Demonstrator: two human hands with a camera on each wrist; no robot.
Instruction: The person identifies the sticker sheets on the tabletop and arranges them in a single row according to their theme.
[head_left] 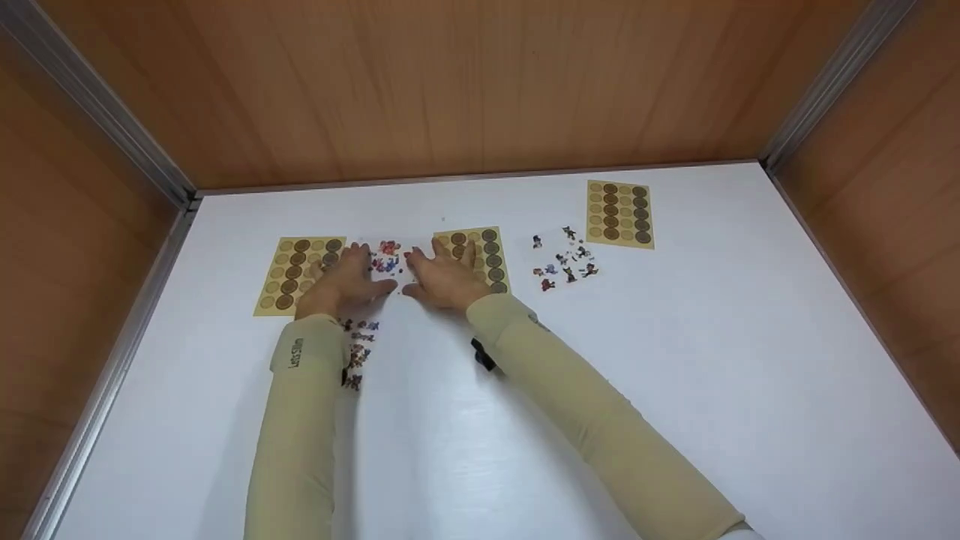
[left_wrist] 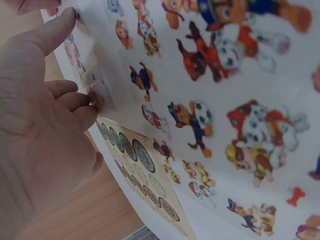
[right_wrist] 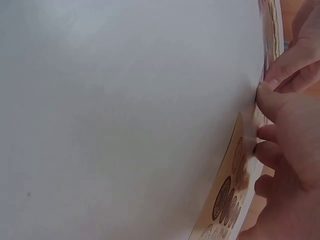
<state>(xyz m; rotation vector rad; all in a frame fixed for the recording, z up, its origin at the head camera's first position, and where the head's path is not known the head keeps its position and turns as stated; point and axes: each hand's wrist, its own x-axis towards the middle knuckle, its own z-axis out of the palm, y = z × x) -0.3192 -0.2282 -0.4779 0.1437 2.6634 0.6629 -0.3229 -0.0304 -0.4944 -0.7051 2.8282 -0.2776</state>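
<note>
A clear sticker sheet with small cartoon figures (head_left: 388, 259) lies flat on the white table between my two hands. My left hand (head_left: 337, 285) rests its fingertips on that sheet's left side, thumb stretched inward. On the opposite side my right hand (head_left: 450, 281) touches the sheet with its fingers spread, partly over a yellow sheet of round stickers (head_left: 493, 259). In the left wrist view, another sheet of cartoon dog stickers (left_wrist: 195, 125) fills the near side. The right wrist view shows the right fingertips (right_wrist: 265, 95) at the table surface; what lies under them is hidden.
A second yellow round-sticker sheet (head_left: 274, 281) lies left of my left hand, partly covered by it. Farther right are another clear cartoon sheet (head_left: 568, 259) and a third yellow sheet (head_left: 621, 214). Wooden panels (head_left: 480, 90) stand at the back and sides.
</note>
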